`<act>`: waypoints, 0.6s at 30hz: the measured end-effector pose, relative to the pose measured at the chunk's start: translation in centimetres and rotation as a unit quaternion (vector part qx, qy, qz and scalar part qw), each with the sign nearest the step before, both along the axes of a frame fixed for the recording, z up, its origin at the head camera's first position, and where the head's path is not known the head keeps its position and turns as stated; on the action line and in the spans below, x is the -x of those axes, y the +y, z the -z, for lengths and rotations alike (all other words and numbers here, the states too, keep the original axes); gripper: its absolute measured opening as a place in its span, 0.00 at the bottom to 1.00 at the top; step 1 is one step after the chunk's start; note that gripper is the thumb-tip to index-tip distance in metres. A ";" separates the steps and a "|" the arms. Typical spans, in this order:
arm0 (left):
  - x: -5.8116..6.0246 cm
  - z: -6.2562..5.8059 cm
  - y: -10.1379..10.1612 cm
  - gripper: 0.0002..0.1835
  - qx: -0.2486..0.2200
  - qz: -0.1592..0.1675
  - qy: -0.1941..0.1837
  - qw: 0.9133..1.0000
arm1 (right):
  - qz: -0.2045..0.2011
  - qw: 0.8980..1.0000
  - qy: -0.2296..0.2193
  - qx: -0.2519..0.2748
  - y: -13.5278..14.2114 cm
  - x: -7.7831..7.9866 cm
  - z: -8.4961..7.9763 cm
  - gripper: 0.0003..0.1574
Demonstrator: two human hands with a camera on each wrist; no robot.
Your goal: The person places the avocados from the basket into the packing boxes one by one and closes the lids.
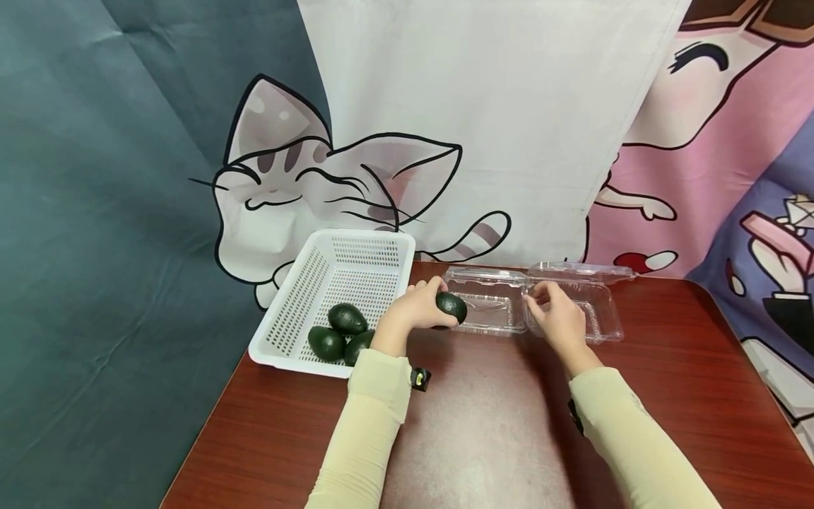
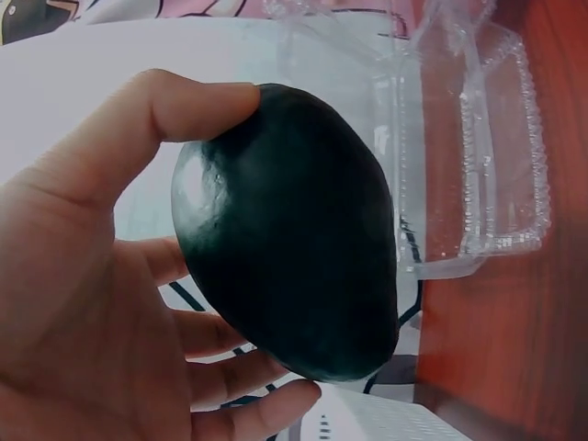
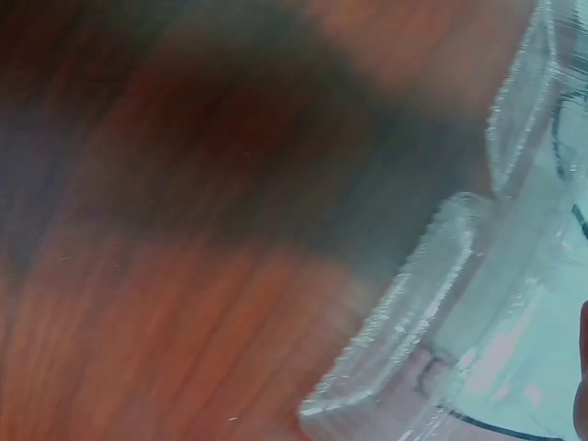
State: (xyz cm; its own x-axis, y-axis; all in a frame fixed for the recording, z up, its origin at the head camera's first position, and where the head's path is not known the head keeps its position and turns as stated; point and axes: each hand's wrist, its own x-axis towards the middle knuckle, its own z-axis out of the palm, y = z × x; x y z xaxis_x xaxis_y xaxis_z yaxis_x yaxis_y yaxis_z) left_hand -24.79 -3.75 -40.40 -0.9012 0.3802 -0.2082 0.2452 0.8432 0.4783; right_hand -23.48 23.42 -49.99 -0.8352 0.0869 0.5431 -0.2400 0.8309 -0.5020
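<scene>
My left hand (image 1: 416, 305) grips a dark green avocado (image 1: 451, 307) between thumb and fingers, near the left part of a clear plastic clamshell box (image 1: 486, 326). In the left wrist view the avocado (image 2: 294, 239) fills the middle, with the thumb on its upper end and fingers behind it. My right hand (image 1: 559, 318) is at the hinge between the box's two opened halves, its thumb and fingertips pinching the plastic there. Only a sliver of a right finger (image 3: 583, 377) shows in the right wrist view, beside the clear box (image 3: 395, 322).
A white perforated basket (image 1: 270, 346) stands at the left of the reddish-brown wooden table (image 1: 470, 424). Several avocados (image 1: 327, 344) lie in its near end. A cartoon-printed cloth (image 1: 496, 106) hangs right behind the table's back edge.
</scene>
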 end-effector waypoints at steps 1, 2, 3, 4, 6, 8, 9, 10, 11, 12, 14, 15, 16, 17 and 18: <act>0.0 0.1 0.0 0.31 0.001 0.001 -0.004 1.000 | 0.012 1.000 0.009 0.006 -0.2 0.1 -0.2 0.16; 0.0 0.3 0.0 0.31 0.002 0.001 -0.007 1.000 | 0.021 1.000 0.021 0.006 -0.3 0.3 -0.4 0.17; -0.1 0.4 0.0 0.30 0.003 0.002 -0.009 1.000 | 0.029 0.999 0.032 0.004 -0.4 0.5 -0.6 0.18; -0.1 0.5 0.0 0.30 0.004 0.003 -0.012 1.000 | 0.033 0.999 0.043 0.001 -0.5 0.6 -0.8 0.18; -0.1 0.7 0.0 0.30 0.005 0.004 -0.016 1.000 | 0.040 0.997 0.063 -0.012 -0.7 0.9 -1.2 0.16; -0.1 0.9 0.0 0.30 0.005 0.004 -0.017 1.000 | 0.043 0.996 0.077 -0.027 -0.7 1.2 -1.6 0.13; -0.1 1.0 0.0 0.30 0.005 0.003 -0.017 1.000 | 0.043 0.995 0.081 -0.033 -0.8 1.2 -1.8 0.12; 0.0 1.1 0.0 0.30 0.004 0.003 -0.017 1.000 | 0.041 0.995 0.081 -0.042 -0.8 1.3 -2.1 0.11; 0.0 1.1 0.0 0.30 0.003 0.002 -0.017 1.000 | 0.039 0.995 0.080 -0.049 -0.9 1.4 -2.2 0.12; 0.0 1.2 -0.1 0.30 0.003 0.001 -0.017 1.000 | 0.037 0.995 0.075 -0.056 -0.9 1.5 -2.4 0.12; 0.1 1.3 -0.1 0.29 0.003 0.000 -0.019 1.000 | 0.036 0.995 0.060 -0.070 -0.9 1.6 -2.6 0.14; 0.1 1.3 -0.2 0.29 0.003 0.000 -0.020 1.000 | 0.036 0.995 0.050 -0.076 -1.0 1.7 -2.7 0.15; 0.1 1.3 -0.2 0.29 0.002 0.000 -0.022 1.000 | 0.037 0.995 0.043 -0.083 -1.0 1.7 -2.7 0.16; 0.1 1.3 -0.2 0.29 0.002 -0.001 -0.023 1.000 | 0.038 0.995 0.041 -0.088 -1.0 1.8 -2.7 0.16; 0.1 1.4 -0.3 0.29 0.001 -0.002 -0.024 1.000 | 0.040 0.994 0.040 -0.093 -1.0 1.9 -2.7 0.15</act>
